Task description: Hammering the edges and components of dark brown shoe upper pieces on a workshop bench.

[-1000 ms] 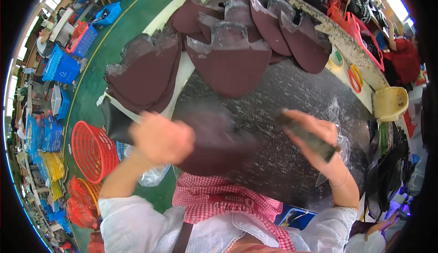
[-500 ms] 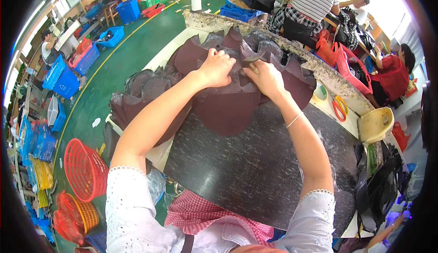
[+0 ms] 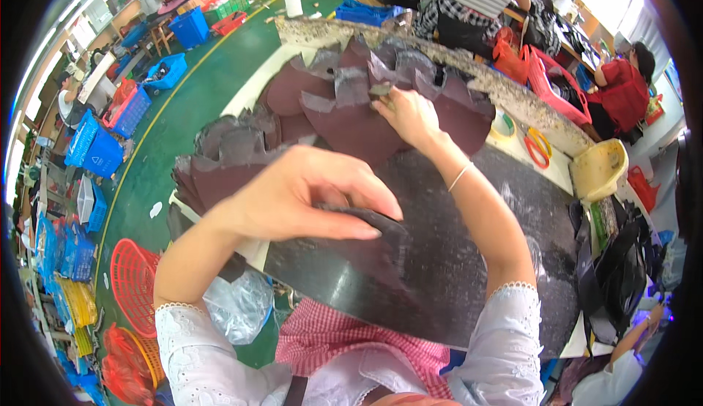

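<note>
My left hand (image 3: 315,194) is raised over the near part of the dark board (image 3: 476,259), its thumb and fingers closed on the edge of a dark maroon cut piece (image 3: 359,214). That piece is blurred and partly hidden by the hand. Farther off, my right hand (image 3: 410,117) is closed, with a small grey-green object (image 3: 379,90) at its fingertips whose kind I cannot make out. Beneath it lies a maroon cut piece (image 3: 348,120) with a greyish edge. Overlapping maroon pieces (image 3: 293,87) spread around it, and another stack (image 3: 212,168) lies to the left.
A tape roll (image 3: 503,125) and orange-handled scissors (image 3: 538,147) lie right of the pieces. A cream plastic container (image 3: 599,169) and black material (image 3: 615,278) are at the right edge. Red basket (image 3: 134,285) stands on the floor at left. Other people sit beyond the worn ledge (image 3: 439,54).
My left hand has come off the pile toward me with a maroon piece. My right hand stays at the pile's far side, slightly shifted. The view has tilted a little.
</note>
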{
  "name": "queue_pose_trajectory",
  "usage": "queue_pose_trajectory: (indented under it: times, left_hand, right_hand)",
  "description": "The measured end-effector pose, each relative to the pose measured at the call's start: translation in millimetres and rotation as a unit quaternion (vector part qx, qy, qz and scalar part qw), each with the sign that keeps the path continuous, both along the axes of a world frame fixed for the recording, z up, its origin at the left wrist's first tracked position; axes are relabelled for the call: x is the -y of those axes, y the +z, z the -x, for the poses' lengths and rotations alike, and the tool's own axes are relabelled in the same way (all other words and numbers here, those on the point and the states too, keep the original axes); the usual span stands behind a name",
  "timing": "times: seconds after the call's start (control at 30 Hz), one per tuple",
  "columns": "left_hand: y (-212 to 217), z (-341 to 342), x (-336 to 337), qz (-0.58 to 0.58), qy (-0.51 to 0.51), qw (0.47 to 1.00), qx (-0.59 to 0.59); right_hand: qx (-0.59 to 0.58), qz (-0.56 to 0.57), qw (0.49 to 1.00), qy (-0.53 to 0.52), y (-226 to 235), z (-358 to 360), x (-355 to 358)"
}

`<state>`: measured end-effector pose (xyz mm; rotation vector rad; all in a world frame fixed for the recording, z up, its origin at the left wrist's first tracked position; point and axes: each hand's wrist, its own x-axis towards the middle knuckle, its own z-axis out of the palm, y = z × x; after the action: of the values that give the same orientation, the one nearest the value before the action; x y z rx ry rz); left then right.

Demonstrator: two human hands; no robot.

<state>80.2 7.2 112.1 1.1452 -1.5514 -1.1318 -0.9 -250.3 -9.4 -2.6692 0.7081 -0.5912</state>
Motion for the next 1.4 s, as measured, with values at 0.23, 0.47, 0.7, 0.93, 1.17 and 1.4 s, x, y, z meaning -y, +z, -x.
queue_pose_trajectory:
  times: [0.23,0.47,0.7,0.93,1.17,1.4]
  left_hand:
    - [-129.9,57.6,-16.7,0.058,0.039,0.968,0.240]
    - [-128.3,57.0,-11.6,0.044,0.015,0.956,0.289]
    - [-139.9,45.8,0.4,0.157,-0.111,0.955,0.225]
    - [-145.5,43.3,-4.5,0.360,-0.170,0.842,0.365]
    - [-138.7,41.0,-7.5,0.266,-0.080,0.895,0.348]
    - [-146.0,46.6,-16.1,0.184,0.008,0.946,0.266]
  right_hand:
    - [0.037,0.025,0.999,0.031,23.3,87.6,-62.6]
    - [-0.012,-0.332,0.922,0.201,41.7,204.3,-148.2]
    - [-0.105,-0.166,0.964,0.180,35.0,231.8,-182.3]
    - [-0.057,-0.134,0.980,0.136,37.2,227.8,-162.6]
    - [-0.054,-0.184,0.972,0.134,25.9,218.7,-165.9]
    - [-0.004,-0.194,0.971,0.139,21.6,212.2,-163.8]
